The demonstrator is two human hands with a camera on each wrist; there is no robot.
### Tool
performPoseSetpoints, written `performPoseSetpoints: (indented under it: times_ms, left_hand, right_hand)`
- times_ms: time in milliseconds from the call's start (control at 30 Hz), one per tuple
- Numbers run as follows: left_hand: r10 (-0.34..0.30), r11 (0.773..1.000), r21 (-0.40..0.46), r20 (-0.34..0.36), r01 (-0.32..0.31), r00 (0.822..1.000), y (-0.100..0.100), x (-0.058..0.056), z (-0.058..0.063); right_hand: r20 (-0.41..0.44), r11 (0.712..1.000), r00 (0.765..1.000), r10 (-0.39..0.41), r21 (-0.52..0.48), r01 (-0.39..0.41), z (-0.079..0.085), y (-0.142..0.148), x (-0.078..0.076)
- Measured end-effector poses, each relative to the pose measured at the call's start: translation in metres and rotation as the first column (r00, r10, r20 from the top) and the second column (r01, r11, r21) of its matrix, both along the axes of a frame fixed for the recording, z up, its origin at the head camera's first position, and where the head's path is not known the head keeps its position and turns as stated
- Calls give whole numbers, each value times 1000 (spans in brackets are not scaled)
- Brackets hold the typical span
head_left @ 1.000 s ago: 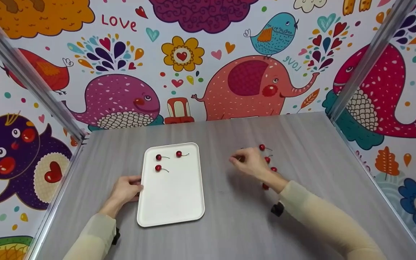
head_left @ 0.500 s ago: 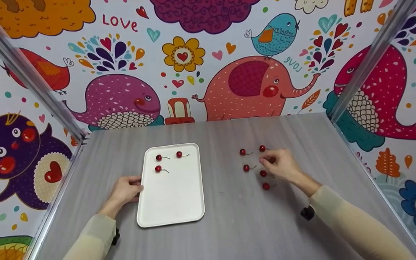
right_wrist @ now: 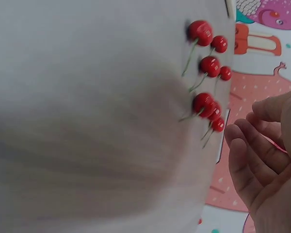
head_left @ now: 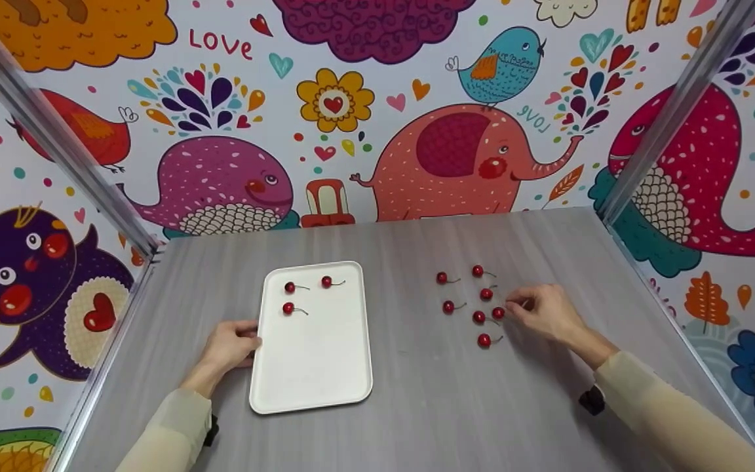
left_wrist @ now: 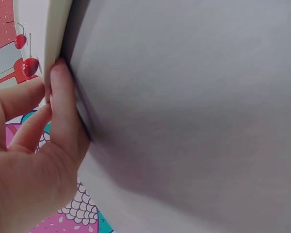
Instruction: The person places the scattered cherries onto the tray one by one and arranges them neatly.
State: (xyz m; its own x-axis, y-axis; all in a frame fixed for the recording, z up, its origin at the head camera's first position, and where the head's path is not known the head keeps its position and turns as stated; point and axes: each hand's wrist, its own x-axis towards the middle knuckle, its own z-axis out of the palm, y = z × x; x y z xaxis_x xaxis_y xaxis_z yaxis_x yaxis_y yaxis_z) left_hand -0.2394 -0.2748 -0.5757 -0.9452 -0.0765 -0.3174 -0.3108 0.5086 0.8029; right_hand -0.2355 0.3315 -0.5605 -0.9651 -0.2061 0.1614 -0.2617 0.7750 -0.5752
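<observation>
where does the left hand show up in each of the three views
Head: the left hand is left of centre, below mid-height, at the left edge of the white tray.
Left wrist: lower left, gripping that edge.
Right wrist: not in it.
Shared landmark: the printed purple whale, partly cropped in both wrist views.

Beyond the grey wood-grain bench (head_left: 417,400) I see a printed wall (head_left: 387,75) with a coral elephant (head_left: 446,170), a blue bird (head_left: 503,69) on its back, and a purple whale (head_left: 223,177); a metal post (head_left: 670,118) rises at each far corner.
</observation>
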Motion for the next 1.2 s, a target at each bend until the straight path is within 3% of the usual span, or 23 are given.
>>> performPoseSetpoints:
  times_ms: [367,667,867,1200]
  left_hand:
    - [1,1000,-27,2,-1,1000,0,1,1]
    - [-2,1000,-23,2,2,1000,0,1,2]
    - [5,1000,-5,10,-5,1000,1,1,3]
    - [10,999,33,-6,-10,1000,0,0,1]
  right_hand:
    - [64,999,998,-25,36,23,-26,15,16]
    - [-58,994,997,-48,91,53,-37,8,19]
    - [-83,992,994,-71,96,78,-39,6,20]
    - [-29,985,990,-137,97,139,-32,6,21]
